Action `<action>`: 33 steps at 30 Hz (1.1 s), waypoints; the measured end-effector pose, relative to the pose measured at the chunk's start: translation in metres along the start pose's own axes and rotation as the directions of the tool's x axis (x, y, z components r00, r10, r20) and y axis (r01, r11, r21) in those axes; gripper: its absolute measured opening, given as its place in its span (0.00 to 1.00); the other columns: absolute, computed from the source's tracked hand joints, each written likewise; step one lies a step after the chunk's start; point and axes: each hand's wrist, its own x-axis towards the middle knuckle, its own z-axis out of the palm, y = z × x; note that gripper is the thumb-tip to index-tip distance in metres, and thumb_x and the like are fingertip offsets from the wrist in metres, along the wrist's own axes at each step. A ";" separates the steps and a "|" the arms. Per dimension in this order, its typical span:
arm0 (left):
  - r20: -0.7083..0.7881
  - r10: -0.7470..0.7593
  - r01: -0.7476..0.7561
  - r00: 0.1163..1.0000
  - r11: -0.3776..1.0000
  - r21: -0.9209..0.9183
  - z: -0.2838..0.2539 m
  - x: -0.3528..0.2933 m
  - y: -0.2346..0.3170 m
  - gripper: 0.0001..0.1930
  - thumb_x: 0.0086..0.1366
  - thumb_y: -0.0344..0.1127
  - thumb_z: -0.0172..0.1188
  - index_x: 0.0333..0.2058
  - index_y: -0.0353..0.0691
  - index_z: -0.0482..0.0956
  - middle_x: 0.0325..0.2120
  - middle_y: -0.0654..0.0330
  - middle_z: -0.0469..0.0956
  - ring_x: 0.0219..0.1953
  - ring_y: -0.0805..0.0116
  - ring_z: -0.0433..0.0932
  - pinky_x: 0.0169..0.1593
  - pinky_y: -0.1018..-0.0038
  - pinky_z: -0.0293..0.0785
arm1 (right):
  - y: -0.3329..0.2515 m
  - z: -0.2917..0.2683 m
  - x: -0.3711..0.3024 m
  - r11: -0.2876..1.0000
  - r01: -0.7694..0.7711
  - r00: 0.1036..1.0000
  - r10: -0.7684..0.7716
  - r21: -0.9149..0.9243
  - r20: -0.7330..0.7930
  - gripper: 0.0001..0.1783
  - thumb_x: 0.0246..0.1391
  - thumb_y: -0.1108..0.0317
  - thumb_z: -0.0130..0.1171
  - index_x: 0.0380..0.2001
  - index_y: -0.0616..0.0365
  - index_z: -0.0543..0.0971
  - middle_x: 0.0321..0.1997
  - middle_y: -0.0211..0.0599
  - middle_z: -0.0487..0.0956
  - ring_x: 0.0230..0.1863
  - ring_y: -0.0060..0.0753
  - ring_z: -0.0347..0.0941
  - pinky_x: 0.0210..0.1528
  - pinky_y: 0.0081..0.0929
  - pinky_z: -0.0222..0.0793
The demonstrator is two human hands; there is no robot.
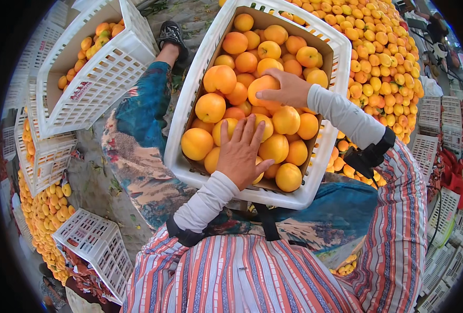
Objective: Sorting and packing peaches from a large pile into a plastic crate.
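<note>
Floor: grey, littered with bits of leaf (93,175); far edges lost in black fisheye rim.
Background right: big fruit heap (380,62), partly covered by crate and right arm; stacked crates (440,117) beyond, warped, details unclear.
Background left: tilted-looking white crate (103,78) with some fruit inside, its lower contents hidden by the wall.
Main crate: white plastic rim (175,151), in front of the person, lined with brown cardboard (323,50); bottom layers of fruit not visible.
Left hand: (240,159) open, fingers spread over fruit near the crate's near side; palm side hidden.
Right hand: (292,89) thumb and fingers curled round an orange fruit (255,89) mid-crate; its underside hidden, can't tell if lifted.
Legs: patterned trousers (142,141), partly blocked by crate.
</note>
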 end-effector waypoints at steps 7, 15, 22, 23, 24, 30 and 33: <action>-0.003 0.003 -0.003 1.000 1.000 -0.021 0.001 0.002 0.000 0.42 0.54 0.59 0.55 0.61 0.40 0.55 0.62 0.51 0.53 0.62 0.55 0.53 0.64 0.48 0.37 | 0.025 0.006 0.004 0.920 -0.106 0.987 0.051 0.378 0.153 0.47 0.40 0.42 0.61 0.56 0.67 0.62 0.53 0.54 0.69 0.52 0.45 0.69 0.54 0.34 0.64; 0.024 -0.007 0.007 1.000 1.000 0.001 0.000 0.003 0.003 0.42 0.53 0.59 0.56 0.61 0.40 0.55 0.62 0.51 0.53 0.62 0.55 0.53 0.64 0.48 0.37 | 0.011 0.022 0.004 0.998 0.012 0.997 -0.017 -0.069 -0.070 0.44 0.39 0.48 0.66 0.54 0.65 0.63 0.53 0.47 0.69 0.53 0.39 0.67 0.55 0.32 0.64; 0.026 0.005 -0.005 1.000 1.000 -0.005 -0.003 0.002 0.003 0.43 0.52 0.57 0.58 0.61 0.39 0.55 0.60 0.48 0.53 0.62 0.53 0.52 0.63 0.47 0.37 | 0.013 0.033 0.006 0.937 0.246 0.968 -0.248 0.247 -0.025 0.41 0.43 0.50 0.63 0.54 0.67 0.64 0.50 0.50 0.72 0.52 0.41 0.69 0.55 0.32 0.65; 0.029 0.006 -0.006 1.000 1.000 -0.002 -0.003 0.002 0.003 0.43 0.52 0.57 0.58 0.61 0.39 0.55 0.60 0.48 0.53 0.62 0.53 0.52 0.63 0.47 0.37 | 0.016 0.033 0.008 0.936 0.247 0.968 -0.249 0.251 -0.027 0.41 0.43 0.50 0.63 0.54 0.67 0.64 0.50 0.50 0.72 0.52 0.41 0.69 0.55 0.32 0.65; 0.031 0.007 -0.007 1.000 1.000 -0.003 -0.003 0.002 0.004 0.43 0.52 0.57 0.58 0.61 0.39 0.55 0.61 0.48 0.53 0.62 0.53 0.52 0.63 0.47 0.37 | 0.017 0.032 0.010 0.947 0.201 0.979 -0.206 0.253 -0.006 0.39 0.46 0.50 0.60 0.54 0.66 0.64 0.50 0.49 0.71 0.52 0.40 0.69 0.54 0.32 0.65; 0.027 0.016 -0.016 1.000 1.000 0.003 -0.002 0.003 0.004 0.43 0.52 0.57 0.58 0.60 0.38 0.55 0.60 0.47 0.53 0.62 0.53 0.53 0.63 0.47 0.37 | 0.016 0.015 0.021 0.840 -0.143 0.972 0.020 0.524 0.233 0.31 0.55 0.51 0.50 0.53 0.66 0.66 0.52 0.48 0.71 0.51 0.39 0.69 0.51 0.30 0.69; 0.020 0.025 -0.025 0.999 1.000 0.012 -0.002 0.003 0.004 0.43 0.52 0.58 0.57 0.60 0.39 0.56 0.60 0.47 0.54 0.62 0.53 0.53 0.63 0.47 0.37 | 0.025 0.007 0.030 0.697 -0.256 0.944 0.031 0.669 0.329 0.26 0.58 0.54 0.46 0.51 0.65 0.68 0.51 0.47 0.71 0.50 0.38 0.70 0.51 0.35 0.70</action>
